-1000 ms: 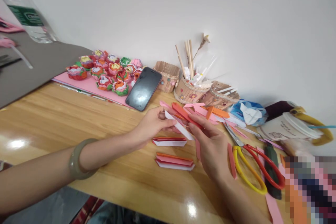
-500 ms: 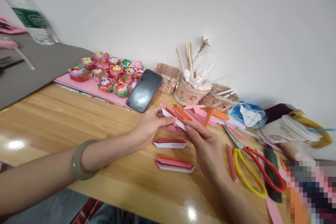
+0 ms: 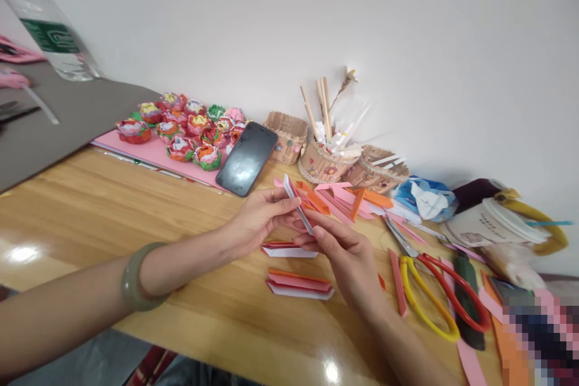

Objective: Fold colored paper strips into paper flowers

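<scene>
My left hand point(image 3: 266, 217) pinches the upper part of a folded paper piece point(image 3: 295, 204), white on its near side with red and pink behind. At the lower end of the same piece, my right hand point(image 3: 341, 244) has its thumb and fingers closed on it. Just below my hands lies a folded stack point(image 3: 289, 251) in white and red, partly covered by my right fingers. Nearer the table's front edge is another folded stack point(image 3: 299, 284) of orange, pink and white. Behind the hands, loose pink and orange paper strips point(image 3: 344, 200) are spread out.
Paper flowers point(image 3: 181, 148) sit on a pink sheet point(image 3: 111, 139) beside a phone point(image 3: 247, 158). Decorated wooden baskets point(image 3: 328, 163) stand by the wall. Scissors point(image 3: 434, 289) with yellow and red handles lie right, near a white tub point(image 3: 491, 223). A bottle point(image 3: 54, 39) leans back left.
The held paper piece has turned to a steeper slant between my hands, showing its edge more. My right hand has shifted slightly left and down.
</scene>
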A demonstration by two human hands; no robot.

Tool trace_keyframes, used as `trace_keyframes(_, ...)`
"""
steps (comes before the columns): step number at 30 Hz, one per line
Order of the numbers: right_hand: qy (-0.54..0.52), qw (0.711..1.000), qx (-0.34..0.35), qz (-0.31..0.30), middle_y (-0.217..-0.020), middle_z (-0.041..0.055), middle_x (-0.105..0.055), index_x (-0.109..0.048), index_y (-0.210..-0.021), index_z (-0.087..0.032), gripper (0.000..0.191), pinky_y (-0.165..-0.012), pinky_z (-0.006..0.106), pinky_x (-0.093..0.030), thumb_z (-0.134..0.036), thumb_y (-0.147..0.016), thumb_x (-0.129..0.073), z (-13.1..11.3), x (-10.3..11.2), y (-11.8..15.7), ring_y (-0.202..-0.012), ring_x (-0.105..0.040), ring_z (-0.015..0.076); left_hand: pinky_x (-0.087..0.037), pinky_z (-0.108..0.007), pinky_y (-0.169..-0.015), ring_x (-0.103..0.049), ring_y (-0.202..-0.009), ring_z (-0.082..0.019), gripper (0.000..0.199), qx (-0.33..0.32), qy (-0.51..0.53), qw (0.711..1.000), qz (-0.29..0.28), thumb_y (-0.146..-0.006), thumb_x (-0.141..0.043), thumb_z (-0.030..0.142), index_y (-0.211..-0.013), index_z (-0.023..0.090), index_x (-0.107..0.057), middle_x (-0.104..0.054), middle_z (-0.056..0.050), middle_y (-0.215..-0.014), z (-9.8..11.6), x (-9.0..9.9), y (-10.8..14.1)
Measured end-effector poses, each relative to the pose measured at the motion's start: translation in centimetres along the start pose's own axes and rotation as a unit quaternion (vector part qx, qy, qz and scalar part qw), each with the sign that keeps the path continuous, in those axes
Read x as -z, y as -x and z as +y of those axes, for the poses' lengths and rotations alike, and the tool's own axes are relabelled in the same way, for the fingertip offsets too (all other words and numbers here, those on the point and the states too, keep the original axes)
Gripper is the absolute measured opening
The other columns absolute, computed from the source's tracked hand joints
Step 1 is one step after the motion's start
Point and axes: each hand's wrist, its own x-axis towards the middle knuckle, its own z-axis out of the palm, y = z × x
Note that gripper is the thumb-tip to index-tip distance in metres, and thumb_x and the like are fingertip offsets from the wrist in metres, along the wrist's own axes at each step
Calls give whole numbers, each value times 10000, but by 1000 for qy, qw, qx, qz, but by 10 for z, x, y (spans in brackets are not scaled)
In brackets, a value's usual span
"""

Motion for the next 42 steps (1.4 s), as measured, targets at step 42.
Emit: trace_keyframes(42,92,995,-16,31,-641,-22,-522,-585,-700,-172,245,-543,218,-359,-402,-740,-657,-19,41,-22,-565,-450,93,-438,-182,-561,-585,-582,-82,199,12,-87,996,29,-655,-724,314,-661,120,-684,-659,-16,-641,-1,-4,5)
